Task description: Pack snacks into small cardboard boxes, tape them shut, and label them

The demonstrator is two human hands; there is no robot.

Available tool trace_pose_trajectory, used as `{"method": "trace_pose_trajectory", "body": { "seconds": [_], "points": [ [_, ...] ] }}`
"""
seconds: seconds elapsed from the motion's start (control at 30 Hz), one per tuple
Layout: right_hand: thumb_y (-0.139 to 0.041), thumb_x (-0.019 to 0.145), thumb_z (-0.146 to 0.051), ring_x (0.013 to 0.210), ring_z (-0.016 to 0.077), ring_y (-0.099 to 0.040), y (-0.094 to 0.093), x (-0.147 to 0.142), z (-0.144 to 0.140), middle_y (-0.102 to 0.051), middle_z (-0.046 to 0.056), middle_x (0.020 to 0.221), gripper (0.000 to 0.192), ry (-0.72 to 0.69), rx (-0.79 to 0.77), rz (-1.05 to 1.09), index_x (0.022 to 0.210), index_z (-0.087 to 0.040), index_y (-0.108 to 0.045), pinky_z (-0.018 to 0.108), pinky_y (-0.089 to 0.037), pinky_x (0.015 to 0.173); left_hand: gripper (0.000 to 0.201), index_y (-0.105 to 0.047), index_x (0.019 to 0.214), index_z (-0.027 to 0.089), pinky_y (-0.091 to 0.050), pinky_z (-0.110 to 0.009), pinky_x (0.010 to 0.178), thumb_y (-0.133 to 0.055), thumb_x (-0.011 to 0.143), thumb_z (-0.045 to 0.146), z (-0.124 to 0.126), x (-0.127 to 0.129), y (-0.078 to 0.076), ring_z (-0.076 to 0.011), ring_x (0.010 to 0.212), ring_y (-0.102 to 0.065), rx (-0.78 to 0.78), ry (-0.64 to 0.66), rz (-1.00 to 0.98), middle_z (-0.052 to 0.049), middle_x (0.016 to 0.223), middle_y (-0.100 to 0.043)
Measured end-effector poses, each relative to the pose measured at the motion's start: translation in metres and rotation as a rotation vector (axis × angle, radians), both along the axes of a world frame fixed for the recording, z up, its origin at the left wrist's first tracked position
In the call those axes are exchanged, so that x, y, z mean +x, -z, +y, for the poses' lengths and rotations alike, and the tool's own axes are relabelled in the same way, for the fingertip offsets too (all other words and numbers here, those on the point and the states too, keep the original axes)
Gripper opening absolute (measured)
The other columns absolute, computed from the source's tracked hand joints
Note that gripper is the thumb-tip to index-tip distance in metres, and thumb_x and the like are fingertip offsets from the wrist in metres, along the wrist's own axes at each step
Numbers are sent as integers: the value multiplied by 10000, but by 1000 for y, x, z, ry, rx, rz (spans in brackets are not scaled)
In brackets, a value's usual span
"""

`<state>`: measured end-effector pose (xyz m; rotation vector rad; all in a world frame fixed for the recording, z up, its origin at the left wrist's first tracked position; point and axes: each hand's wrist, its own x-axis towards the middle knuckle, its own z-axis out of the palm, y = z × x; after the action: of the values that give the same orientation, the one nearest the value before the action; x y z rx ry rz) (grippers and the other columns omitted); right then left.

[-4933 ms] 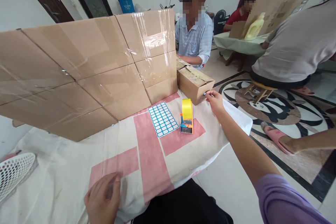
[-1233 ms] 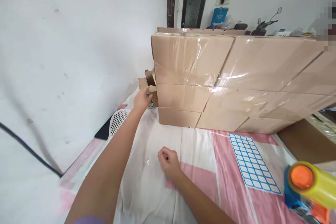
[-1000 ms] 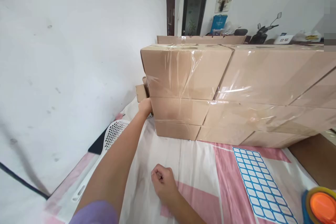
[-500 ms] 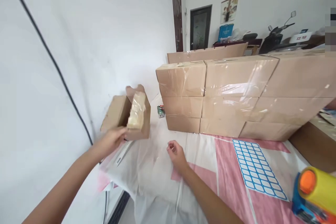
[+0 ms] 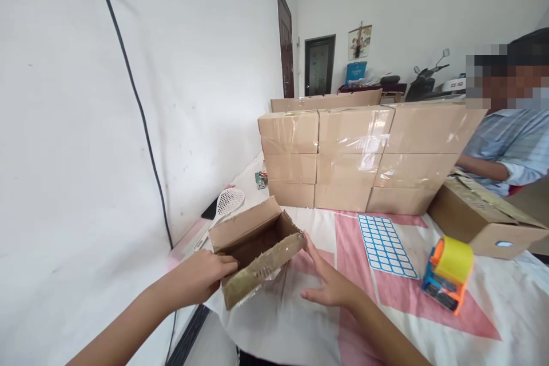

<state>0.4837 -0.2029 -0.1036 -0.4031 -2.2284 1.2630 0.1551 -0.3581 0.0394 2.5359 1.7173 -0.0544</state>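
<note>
Cardboard box (image 5: 262, 270) at the bench's near edge, mouth uncovered

Through the head view I have the box toward the left end of the cloth-covered bench (image 5: 510, 291), tilted, its mouth facing up and flaps standing out. Whether its underside rests on the cloth, I cannot tell. My left hand (image 5: 210, 275) is curled over its left end, gripping the wall; my right hand (image 5: 328, 283) is spread wide, fingertips at the box's right corner, thumb well clear.

As for progress, the closed box (image 5: 465, 220) on the right looks finished to me: flaps down, a small label (image 5: 504, 244) on its end. The one between my hands seems well behind it. Nothing covers its mouth, and I see no label on the sides that show, so folded flaps and a label are what it lacks by comparison.

The label sheet (image 5: 386, 246) lies flat, with the tape dispenser (image 5: 448, 274) just right of it, both untouched. Farther back stands a wall of taped cartons (image 5: 343, 154).
</note>
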Motion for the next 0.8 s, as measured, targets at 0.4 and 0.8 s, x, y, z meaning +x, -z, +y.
{"method": "trace_pose_trajectory", "body": {
  "seconds": [0.4, 0.8],
  "points": [
    [-845, 736, -594, 1480, 345, -423, -38, 19, 12, -328, 207, 1643, 1404, 413, -188, 379, 1622, -277, 198, 536, -388, 1185, 633, -544, 1282, 312, -490, -276, 731, -446, 745, -9, 25, 31, 3, -181, 896, -693, -45, 44, -194, -27, 1332, -623],
    [-815, 647, -746, 1354, 410, -552, 15, 67, 34, -546, 209, 1484, 1197, 490, -293, 273, 1604, -255, -290, 567, -482, 1092, 535, -513, 1470, 382, -552, -384, 988, -441, 970, 204, 128, 45, 66, -241, 1255, -639, 88, 66, -275, 1, 1542, -544]
  ]
}}
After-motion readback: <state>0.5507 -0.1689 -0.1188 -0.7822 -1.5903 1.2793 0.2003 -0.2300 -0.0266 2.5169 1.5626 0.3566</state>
